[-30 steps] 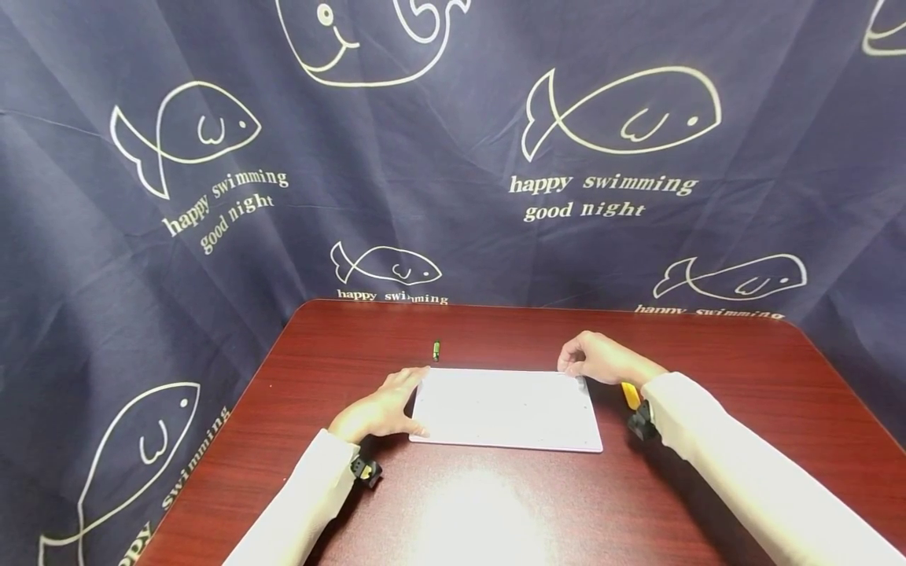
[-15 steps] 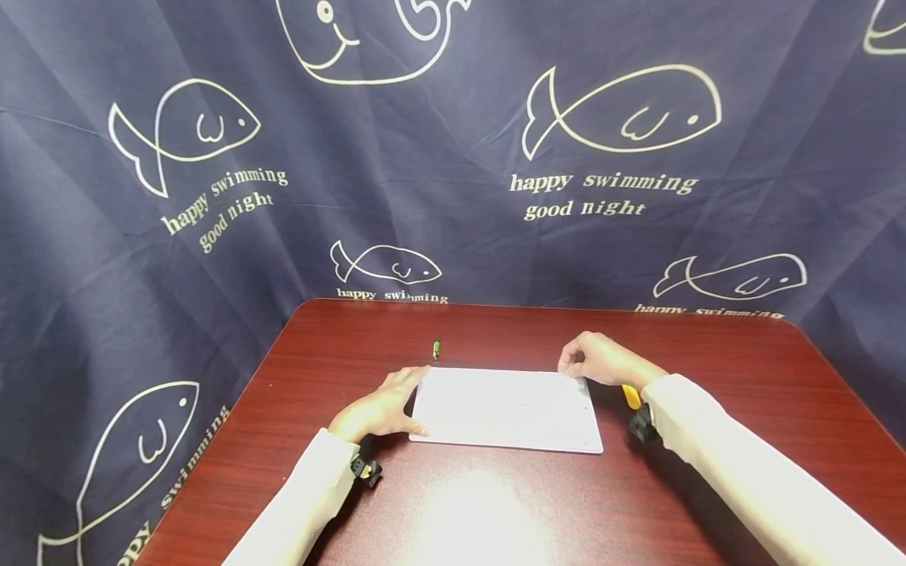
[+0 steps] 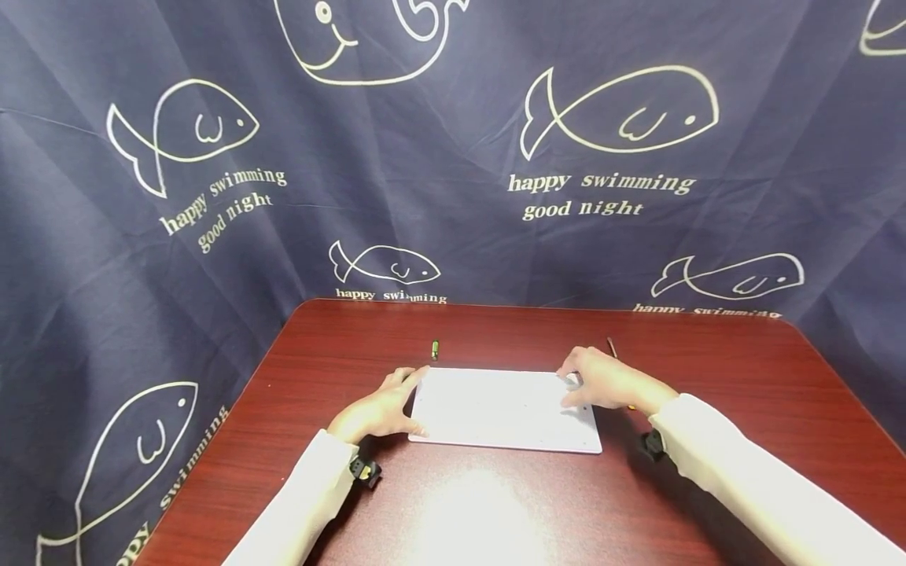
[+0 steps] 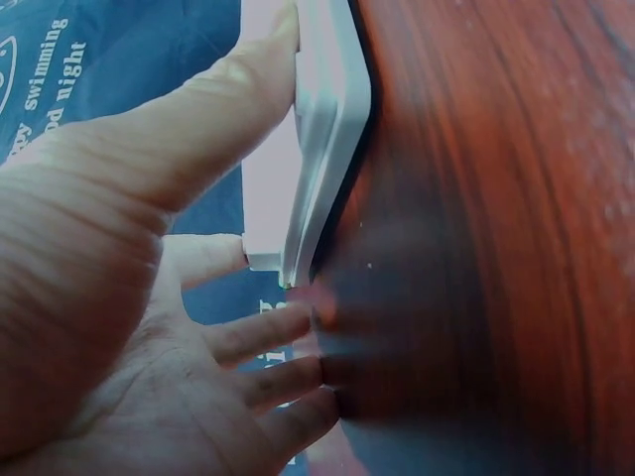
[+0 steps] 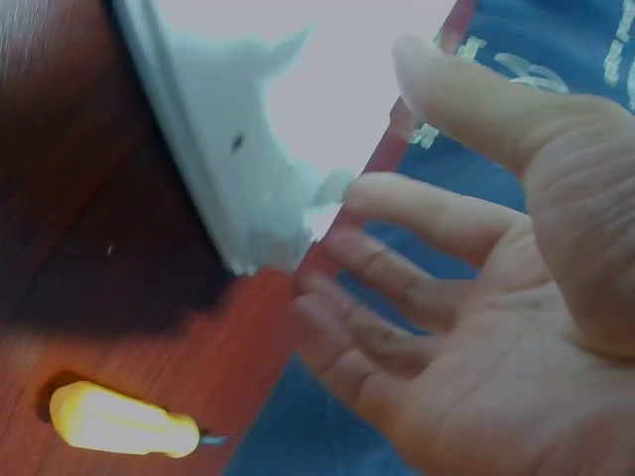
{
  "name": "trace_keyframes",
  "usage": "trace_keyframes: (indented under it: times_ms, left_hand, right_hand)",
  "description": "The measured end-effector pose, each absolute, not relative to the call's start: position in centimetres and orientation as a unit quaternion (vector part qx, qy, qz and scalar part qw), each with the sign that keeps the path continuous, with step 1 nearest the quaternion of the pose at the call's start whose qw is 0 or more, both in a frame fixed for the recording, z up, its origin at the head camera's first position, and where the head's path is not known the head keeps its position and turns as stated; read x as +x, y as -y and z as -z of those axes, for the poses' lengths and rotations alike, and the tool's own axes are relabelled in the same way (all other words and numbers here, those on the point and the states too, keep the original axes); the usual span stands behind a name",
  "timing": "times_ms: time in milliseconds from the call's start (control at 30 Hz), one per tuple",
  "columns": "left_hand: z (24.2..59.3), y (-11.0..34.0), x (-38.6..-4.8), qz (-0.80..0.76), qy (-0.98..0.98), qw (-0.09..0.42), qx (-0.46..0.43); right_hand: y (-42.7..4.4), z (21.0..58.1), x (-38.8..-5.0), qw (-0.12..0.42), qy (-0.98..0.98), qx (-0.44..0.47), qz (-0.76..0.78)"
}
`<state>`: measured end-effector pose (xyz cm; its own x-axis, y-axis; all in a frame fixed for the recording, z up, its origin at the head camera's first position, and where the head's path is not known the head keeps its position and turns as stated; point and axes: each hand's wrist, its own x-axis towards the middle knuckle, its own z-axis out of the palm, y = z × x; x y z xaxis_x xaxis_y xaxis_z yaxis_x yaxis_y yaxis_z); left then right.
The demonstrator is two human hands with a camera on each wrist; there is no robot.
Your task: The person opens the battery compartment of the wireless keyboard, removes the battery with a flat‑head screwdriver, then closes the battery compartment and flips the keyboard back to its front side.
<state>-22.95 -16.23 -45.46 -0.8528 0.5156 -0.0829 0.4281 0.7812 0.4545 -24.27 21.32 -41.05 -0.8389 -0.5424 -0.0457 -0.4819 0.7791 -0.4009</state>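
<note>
A flat white rectangular panel [image 3: 502, 409] with small dark holes lies on the table. My left hand [image 3: 380, 409] holds its left end, thumb by the near corner and fingers at the far one. In the left wrist view, the thumb [image 4: 223, 99] rests along the panel, and several fingers spread past its edge. My right hand [image 3: 602, 379] is at the far right corner, thumb and fingers apart, with nothing seen between them. The right wrist view shows the fingertips beside that corner, somewhat blurred. A yellow-handled screwdriver [image 5: 124, 421] lies near the right hand, which partly covers it in the head view.
A small green cylinder [image 3: 435, 349], which looks like a battery, lies behind the panel's far left corner. The red-brown wooden table [image 3: 340, 330] ends at a dark blue curtain [image 3: 467, 157] with white fish drawings. Bright glare falls on its near part.
My right hand's thumb and fingers have spread from a closed pinch at the panel's corner, and the hand has shifted slightly nearer. The screwdriver's shaft now shows behind it. The left hand stays put.
</note>
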Motion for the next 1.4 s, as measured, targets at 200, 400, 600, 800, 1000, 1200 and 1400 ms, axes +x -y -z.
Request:
trace_keyframes:
  times_ms: [200, 400, 600, 800, 1000, 1200, 1400]
  left_hand:
    - [45.4, 16.2, -22.8, -0.212, -0.940, 0.098, 0.248]
    - [45.5, 16.1, -22.6, -0.201, -0.944, 0.081, 0.250]
    - [45.6, 15.8, -22.3, -0.203, -0.941, 0.062, 0.263]
    - [45.9, 15.5, -22.2, -0.256, -0.930, 0.022, 0.263]
    - [45.8, 15.8, -22.2, -0.299, -0.918, -0.030, 0.257]
    - [43.5, 16.6, -22.7, -0.373, -0.868, -0.137, 0.297]
    - [38.5, 16.2, -22.7, -0.476, -0.772, -0.194, 0.375]
  right_hand:
    - [-20.6, 41.2, -22.6, 0.082, -0.945, -0.276, 0.153]
    - [-20.1, 41.8, -21.3, 0.096, -0.951, -0.275, 0.102]
    - [-20.3, 42.8, -20.3, 0.060, -0.952, -0.274, 0.123]
    - [-20.6, 43.4, -20.3, 0.040, -0.948, -0.271, 0.165]
    - [-20.6, 43.9, -20.2, 0.015, -0.946, -0.274, 0.174]
    - [-20.1, 44.3, -19.9, -0.010, -0.934, -0.288, 0.213]
    - [-18.3, 44.3, -19.4, -0.011, -0.910, -0.307, 0.278]
